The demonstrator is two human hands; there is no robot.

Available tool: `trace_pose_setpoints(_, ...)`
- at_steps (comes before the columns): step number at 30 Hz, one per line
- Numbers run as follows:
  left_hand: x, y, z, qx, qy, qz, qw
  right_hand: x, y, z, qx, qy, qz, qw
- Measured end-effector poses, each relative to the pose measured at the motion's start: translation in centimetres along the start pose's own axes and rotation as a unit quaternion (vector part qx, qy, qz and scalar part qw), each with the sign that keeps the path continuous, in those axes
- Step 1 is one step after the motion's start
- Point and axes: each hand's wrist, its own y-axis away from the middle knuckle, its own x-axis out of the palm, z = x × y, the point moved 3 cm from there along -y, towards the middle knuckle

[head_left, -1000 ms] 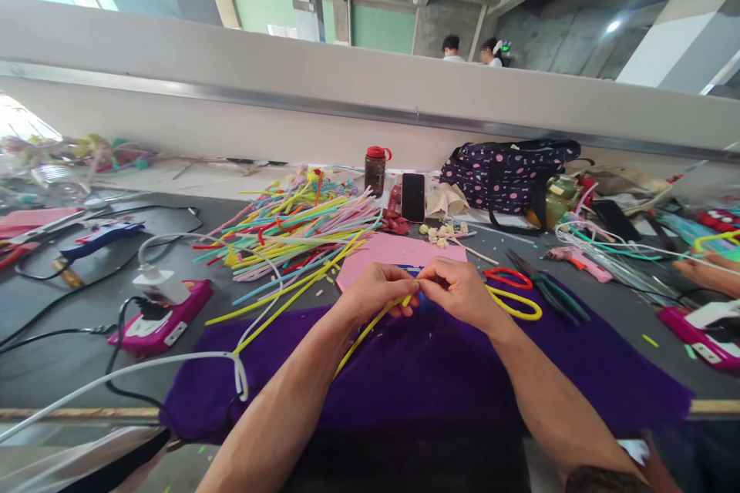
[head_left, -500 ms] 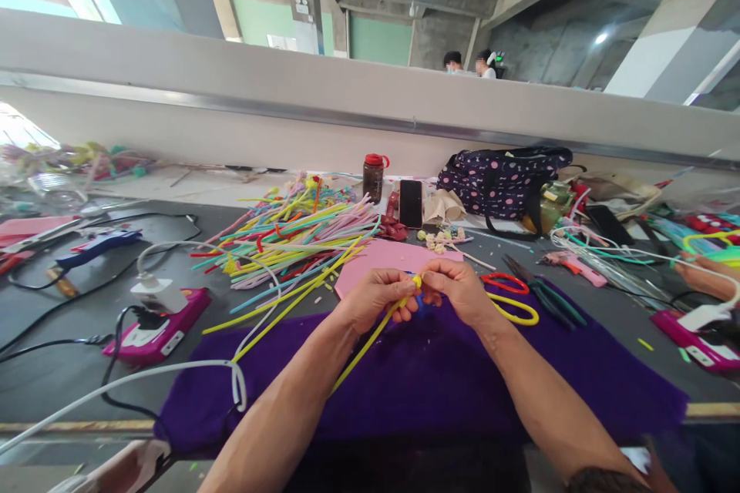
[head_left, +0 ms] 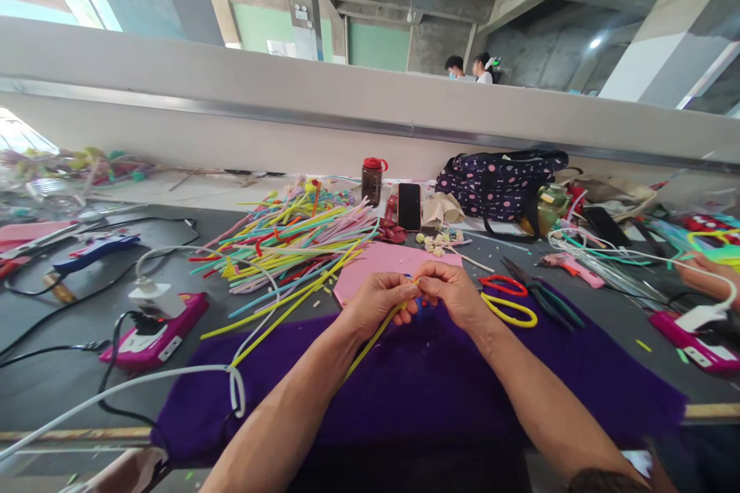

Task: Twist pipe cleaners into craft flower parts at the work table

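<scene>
My left hand (head_left: 378,300) and my right hand (head_left: 454,291) meet fingertip to fingertip above a purple cloth (head_left: 439,377). Both pinch the top end of a yellow pipe cleaner (head_left: 370,339), which slants down to the left under my left wrist. A small blue piece shows between the fingers, too hidden to name. A pink foam sheet (head_left: 375,266) lies just behind the hands.
A heap of coloured pipe cleaners (head_left: 294,235) lies back left. Red and yellow scissors (head_left: 509,300) and pliers (head_left: 543,293) lie right. Pink power strips (head_left: 153,331) with cables, a phone (head_left: 409,206), a brown bottle (head_left: 373,179) and a dotted bag (head_left: 500,183) surround. Another person's hand (head_left: 708,273) is far right.
The view has tilted slightly. My fingers have kept working the yellow pipe cleaner's end, whose tip showed above them half a second ago and is now tucked between them.
</scene>
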Motion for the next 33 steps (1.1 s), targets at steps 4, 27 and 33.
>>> trace_pose_setpoints(4,0.03,0.14,-0.07,-0.008,0.02,0.001,1.0,0.07,-0.02,-0.24,-0.006,-0.011,-0.025,1.0)
trace_pose_setpoints(27,-0.45,0.04,-0.12,-0.023,0.017,0.002,1.0,0.07,-0.08,-0.48,-0.001,0.02,-0.065,0.998)
trace_pose_setpoints(33,-0.5,0.06,0.02,-0.034,0.019,-0.003,0.999,0.01,-0.03,-0.14,-0.01,0.015,-0.039,0.999)
